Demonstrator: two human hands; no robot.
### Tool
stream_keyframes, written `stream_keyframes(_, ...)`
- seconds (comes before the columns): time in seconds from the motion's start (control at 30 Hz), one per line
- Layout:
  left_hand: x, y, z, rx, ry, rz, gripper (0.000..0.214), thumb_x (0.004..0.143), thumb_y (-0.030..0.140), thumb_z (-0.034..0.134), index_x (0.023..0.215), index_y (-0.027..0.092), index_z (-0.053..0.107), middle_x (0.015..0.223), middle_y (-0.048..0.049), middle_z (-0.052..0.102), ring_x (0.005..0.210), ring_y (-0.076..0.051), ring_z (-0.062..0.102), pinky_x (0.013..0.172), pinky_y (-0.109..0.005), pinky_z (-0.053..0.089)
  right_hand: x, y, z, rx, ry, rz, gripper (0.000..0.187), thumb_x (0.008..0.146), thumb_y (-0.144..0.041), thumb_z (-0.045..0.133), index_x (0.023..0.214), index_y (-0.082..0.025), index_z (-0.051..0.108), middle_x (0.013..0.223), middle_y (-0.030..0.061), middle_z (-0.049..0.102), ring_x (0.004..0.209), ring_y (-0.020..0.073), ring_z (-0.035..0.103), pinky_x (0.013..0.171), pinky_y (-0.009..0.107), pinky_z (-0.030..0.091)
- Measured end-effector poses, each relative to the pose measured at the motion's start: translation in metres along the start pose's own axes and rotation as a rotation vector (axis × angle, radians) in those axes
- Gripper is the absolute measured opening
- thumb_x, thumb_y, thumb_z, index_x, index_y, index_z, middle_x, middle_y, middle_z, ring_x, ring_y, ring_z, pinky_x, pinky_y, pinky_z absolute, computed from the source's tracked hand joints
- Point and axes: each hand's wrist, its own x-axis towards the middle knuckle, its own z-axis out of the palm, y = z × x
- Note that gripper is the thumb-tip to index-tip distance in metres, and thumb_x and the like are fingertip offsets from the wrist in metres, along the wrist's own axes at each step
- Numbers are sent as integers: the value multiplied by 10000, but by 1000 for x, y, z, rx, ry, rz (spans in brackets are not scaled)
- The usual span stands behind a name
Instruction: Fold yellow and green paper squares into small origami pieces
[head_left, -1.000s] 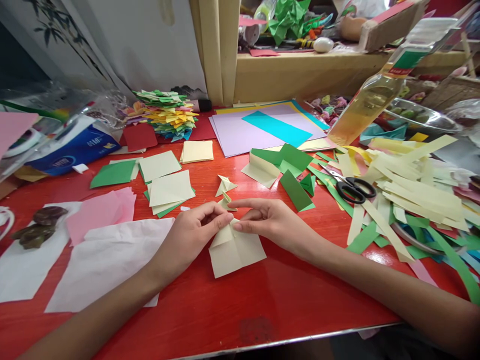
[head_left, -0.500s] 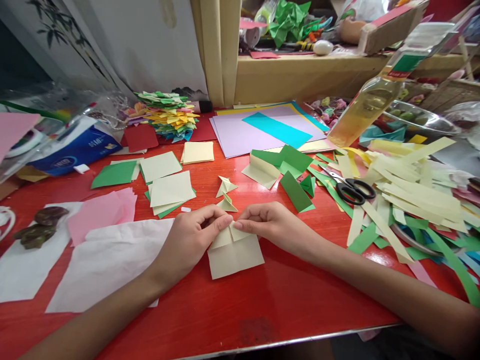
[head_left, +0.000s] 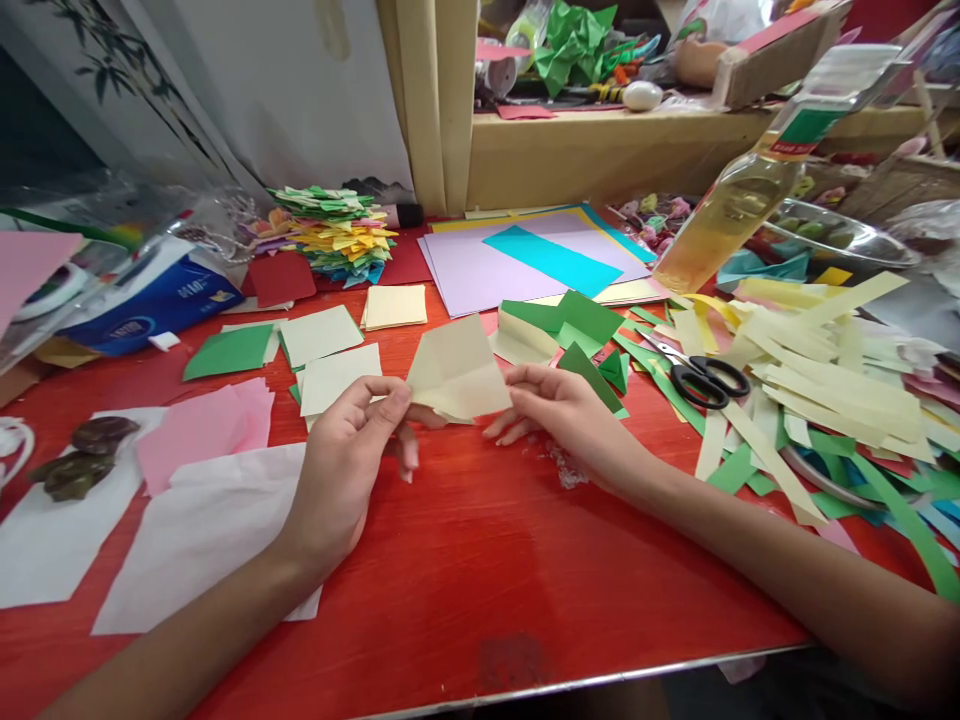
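A cream sheet of paper (head_left: pixel 459 370) with a crease across it is lifted off the red table and tilted up. My left hand (head_left: pixel 352 445) pinches its lower left corner between thumb and forefinger, the other fingers partly behind it. At the lower right corner, my right hand (head_left: pixel 555 405) grips the edge with its fingertips. Behind the raised sheet, the small folded cream pieces are hidden. Just beyond my right hand lie folded green papers (head_left: pixel 589 325) and a creased cream paper (head_left: pixel 523 338).
Cream squares (head_left: pixel 394 306) and a green square (head_left: pixel 229 350) lie left of centre. Black-handled scissors (head_left: pixel 709 382) rest by a heap of paper strips (head_left: pixel 840 390) on the right. A tilted glass bottle (head_left: pixel 731 205) stands behind. White paper (head_left: pixel 202 540) lies near my left forearm.
Both hands have lifted the cream sheet from the table and turned it up, away from me. My left hand has shifted left and my right hand slightly right, so they are further apart.
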Motion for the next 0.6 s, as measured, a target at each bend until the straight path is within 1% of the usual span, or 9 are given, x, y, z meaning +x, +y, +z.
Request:
stream_keyframes(0.1,-4,2,4,-36,-93,-73,170,835,349,478,839,180,461,855,-38,652,500,-79,511,437,-205,445,-4,2,7,-30,-191,3,190,740,-264,633,873,-136,589,810,45,645,702,135,625,629,246,519)
stream_keyframes(0.13,-5,3,5,-34,-120,-92,171,837,348,474,833,178,457,872,-39,652,509,-83,523,452,-216,459,-5,3,9,-27,-233,0,188,745,-276,630,860,-131,601,768,37,645,679,130,622,620,244,518)
stream_keyframes(0.17,-6,3,6,-29,-144,-106,169,837,346,474,825,178,455,873,-34,651,509,-84,527,463,-224,468,-6,3,10,-16,-244,-8,185,763,-290,613,850,-127,609,740,32,644,646,121,617,602,239,515)
stream_keyframes(0.2,-7,3,6,-18,-166,-116,167,836,343,478,816,178,455,857,-24,649,503,-82,527,473,-228,472,-7,4,11,-1,-230,-17,188,784,-300,588,845,-124,614,740,32,644,617,113,612,581,234,511)
stream_keyframes(0.33,-9,0,5,85,-219,-129,165,831,338,497,790,179,483,726,21,619,510,-79,527,504,-216,464,-5,3,7,77,-59,-60,193,829,-299,526,827,-128,616,864,55,645,573,86,601,532,215,496)
stream_keyframes(0.4,-9,0,4,132,-217,-122,167,833,340,497,786,180,496,705,29,605,541,-81,542,536,-212,465,-4,3,5,116,-29,-49,195,837,-298,512,831,-129,611,890,62,640,577,84,597,540,217,501)
stream_keyframes(0.5,-7,0,5,144,-216,-106,172,838,336,490,766,179,496,719,30,598,578,-81,555,570,-210,468,-4,3,7,161,-73,-19,208,817,-285,540,955,-136,584,930,70,624,632,102,603,559,234,517)
stream_keyframes(0.57,-8,1,6,158,-236,-108,168,841,319,486,749,179,491,715,32,592,589,-81,555,573,-206,465,-5,3,10,140,-129,-13,280,795,-273,570,1042,-142,552,946,71,611,673,117,602,570,250,524)
stream_keyframes(0.6,-8,1,6,179,-245,-109,167,840,315,488,743,180,488,704,36,586,591,-80,554,575,-206,463,-6,3,11,103,-155,-22,293,791,-272,577,1050,-140,548,930,67,610,686,121,600,581,255,526)
